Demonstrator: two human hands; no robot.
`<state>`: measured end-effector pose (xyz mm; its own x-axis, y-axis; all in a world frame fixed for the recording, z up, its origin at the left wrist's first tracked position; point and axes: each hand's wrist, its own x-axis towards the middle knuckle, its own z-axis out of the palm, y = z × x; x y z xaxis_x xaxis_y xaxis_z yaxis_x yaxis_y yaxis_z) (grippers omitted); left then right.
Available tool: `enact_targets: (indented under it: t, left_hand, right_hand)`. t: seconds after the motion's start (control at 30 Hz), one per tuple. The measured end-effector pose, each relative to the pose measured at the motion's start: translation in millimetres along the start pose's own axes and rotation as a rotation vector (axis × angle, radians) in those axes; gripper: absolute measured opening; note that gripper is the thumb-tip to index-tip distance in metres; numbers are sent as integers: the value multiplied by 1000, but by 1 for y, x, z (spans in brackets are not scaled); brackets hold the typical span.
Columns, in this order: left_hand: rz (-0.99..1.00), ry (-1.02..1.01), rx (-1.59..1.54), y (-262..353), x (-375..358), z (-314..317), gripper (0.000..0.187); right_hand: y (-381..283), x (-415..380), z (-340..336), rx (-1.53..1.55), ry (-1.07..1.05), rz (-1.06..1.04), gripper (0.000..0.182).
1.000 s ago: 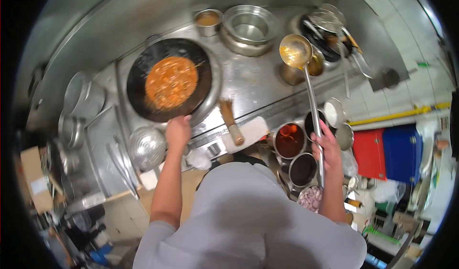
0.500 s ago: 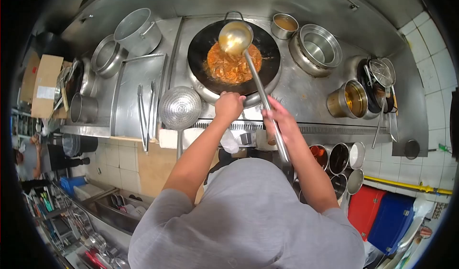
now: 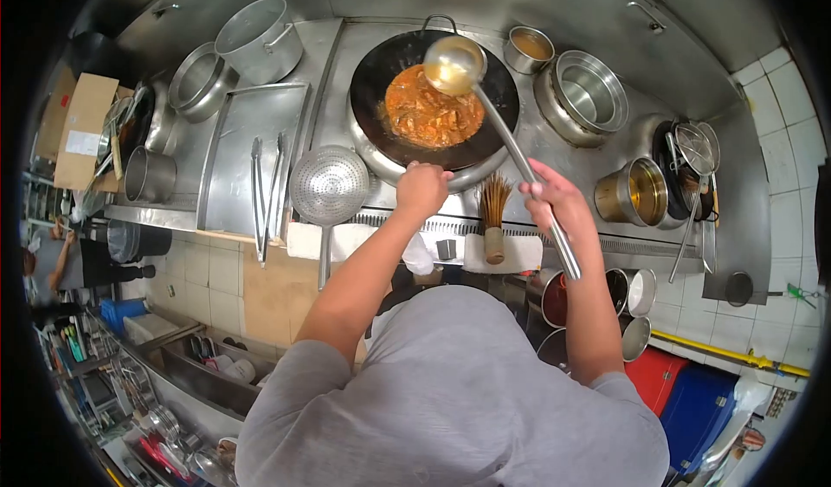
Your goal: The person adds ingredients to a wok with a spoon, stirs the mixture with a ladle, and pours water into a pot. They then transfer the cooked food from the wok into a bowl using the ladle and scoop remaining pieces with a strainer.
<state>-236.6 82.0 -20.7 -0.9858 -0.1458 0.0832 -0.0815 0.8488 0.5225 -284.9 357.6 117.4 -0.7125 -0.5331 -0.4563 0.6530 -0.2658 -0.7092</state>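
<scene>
Ladle [image 3: 506,145]: our right hand [image 3: 558,201] fingers clamp its handle; long axis slants up-left, bowl over wok [image 3: 433,97]. Left hand [image 3: 421,188] fingers grip wok's near rim.

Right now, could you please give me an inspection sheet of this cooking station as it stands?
Surface: steel counter, crowded with cookware.
Job's things: wok of orange saucy food; ladle, bowl over the wok's far side, some liquid in it.
Clutter: perforated skimmer, tongs, bamboo brush on a white cloth, pot of amber liquid, empty pots at the back.
Grips: left hand closed at the wok's near rim; right hand closed on the ladle handle.
Cables: nothing seen.
Surroundings: white tiled wall, yellow pipe, red and blue bins, seasoning tins below the counter, another person far left.
</scene>
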Motion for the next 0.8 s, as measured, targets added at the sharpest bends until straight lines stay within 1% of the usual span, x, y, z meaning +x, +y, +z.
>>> enact_targets:
  t: [0.03,0.07,0.13,0.17,0.23,0.27,0.33,0.37,0.43,0.47,0.5,0.53,0.57,0.6,0.67,0.7,0.73,0.77,0.8]
  left_hand:
    - [-15,-7,-6,1,0,-2,34]
    - [-35,-10,-12,2,0,-3,34]
    - [-38,-6,-13,2,0,-1,34]
    - [-42,-7,-14,1,0,0,35]
    - [-46,4,-2,3,-1,-3,35]
    - [-41,7,7,4,-1,-4,36]
    - [-36,6,16,-3,0,3,38]
    - [-24,0,31,-5,1,4,37]
    - [4,-17,42,-2,0,4,37]
    - [-11,-14,15,0,-2,0,37]
    - [-30,-6,-10,2,-1,-3,37]
    - [-28,-3,-9,2,0,-2,37]
    - [-18,17,5,0,0,1,35]
    - [-12,37,20,-2,0,2,33]
    - [-15,50,32,-5,3,0,35]
    - [7,29,36,-8,5,2,36]
    - [32,-1,37,-8,5,1,37]
    - [-4,-61,38,-10,10,0,38]
    - [-19,-49,21,-14,12,0,38]
  right_hand:
    - [5,18,-3,28,-23,-6,75]
    - [25,31,-3,27,-23,-8,75]
    - [58,58,14,-706,198,-324,72]
    - [64,55,20,-706,189,-324,72]
    - [62,25,48,-610,275,-292,72]
    - [56,14,53,-613,264,-288,72]
    - [37,-8,52,-442,188,-89,73]
    - [18,-2,51,-457,134,-49,75]
    - [13,41,36,-419,128,-69,75]
    - [23,59,24,-391,110,-85,75]
    - [48,79,9,-392,114,-90,75]
    - [79,107,-6,-865,209,-599,75]
    - [94,124,-10,-1321,296,-1125,75]
    - [90,111,0,-1317,288,-1131,75]
    - [65,49,34,-535,225,-306,71]
    - [46,30,31,-363,214,-139,70]
    - [45,31,24,-359,220,-134,70]
    - [47,34,16,-529,250,-185,72]
    - [50,37,5,-702,276,-235,74]
